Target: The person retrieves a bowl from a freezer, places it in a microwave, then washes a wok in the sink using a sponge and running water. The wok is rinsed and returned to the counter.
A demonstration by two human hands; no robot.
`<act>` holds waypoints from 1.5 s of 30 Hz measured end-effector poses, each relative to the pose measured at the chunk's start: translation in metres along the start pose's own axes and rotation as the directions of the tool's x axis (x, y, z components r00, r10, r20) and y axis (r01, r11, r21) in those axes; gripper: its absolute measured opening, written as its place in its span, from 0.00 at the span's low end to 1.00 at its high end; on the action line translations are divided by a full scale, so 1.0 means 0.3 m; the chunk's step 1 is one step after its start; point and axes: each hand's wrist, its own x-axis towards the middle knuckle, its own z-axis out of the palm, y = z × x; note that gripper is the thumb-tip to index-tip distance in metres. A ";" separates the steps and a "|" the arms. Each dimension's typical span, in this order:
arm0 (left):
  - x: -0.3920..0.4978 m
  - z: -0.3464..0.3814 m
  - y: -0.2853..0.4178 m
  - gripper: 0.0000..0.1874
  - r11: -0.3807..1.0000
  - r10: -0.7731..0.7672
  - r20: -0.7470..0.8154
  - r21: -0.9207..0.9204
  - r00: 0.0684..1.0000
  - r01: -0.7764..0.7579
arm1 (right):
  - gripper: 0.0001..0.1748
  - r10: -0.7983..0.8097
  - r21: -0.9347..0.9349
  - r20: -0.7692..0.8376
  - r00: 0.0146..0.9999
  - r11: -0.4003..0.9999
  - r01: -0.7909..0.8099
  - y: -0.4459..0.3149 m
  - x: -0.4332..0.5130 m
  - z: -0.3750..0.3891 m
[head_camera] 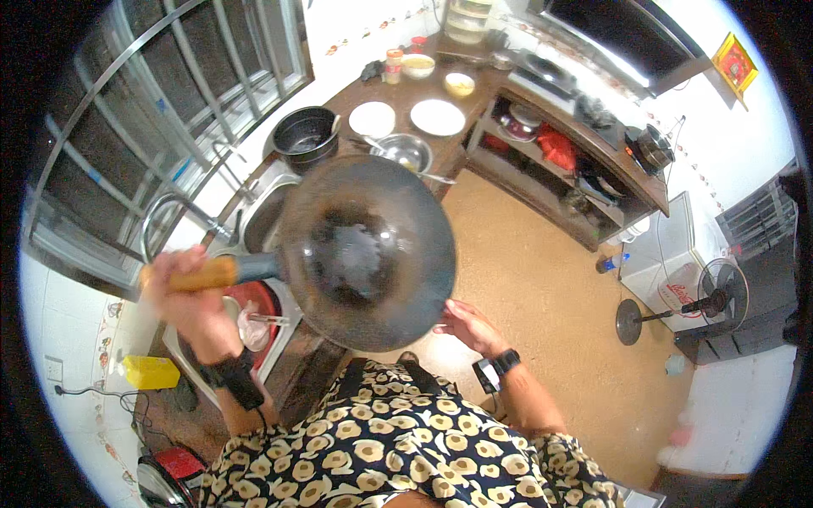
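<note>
A dark wok is held up over the sink edge and floor, its worn round face turned towards me. Around its wooden handle my left hand is closed, slightly blurred. The fingers of my right hand grip the wok's lower right rim. Behind the wok, the sink's far basin is partly hidden. In the near basin sits a red basin with a whitish item in it, below my left wrist.
A black pot, white plates, a steel bowl and food bowls stand on the counter. A curved faucet rises left of the wok. A standing fan is at right. A yellow container lies at left.
</note>
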 end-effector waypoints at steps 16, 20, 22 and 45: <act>-0.244 0.960 -1.275 0.06 0.664 -0.686 0.272 -0.144 0.675 0.734 | 0.04 -0.211 0.031 -0.824 0.526 0.910 0.413 -0.375 -0.258 -0.705; -0.246 1.218 -1.532 0.07 0.570 -0.741 0.360 -0.108 0.567 0.814 | 0.06 -0.258 -0.043 -0.860 0.440 0.896 0.441 -0.564 -0.247 -0.849; -0.253 1.347 -1.652 0.07 0.520 -0.762 0.373 -0.134 0.529 0.843 | 0.03 -0.270 -0.097 -0.885 0.379 0.903 0.418 -0.655 -0.239 -0.919; -0.034 2.233 -2.600 0.08 0.642 -0.652 0.145 -0.416 0.744 0.644 | 0.06 -0.518 -0.464 -0.685 0.513 0.852 0.241 -2.168 0.432 -2.012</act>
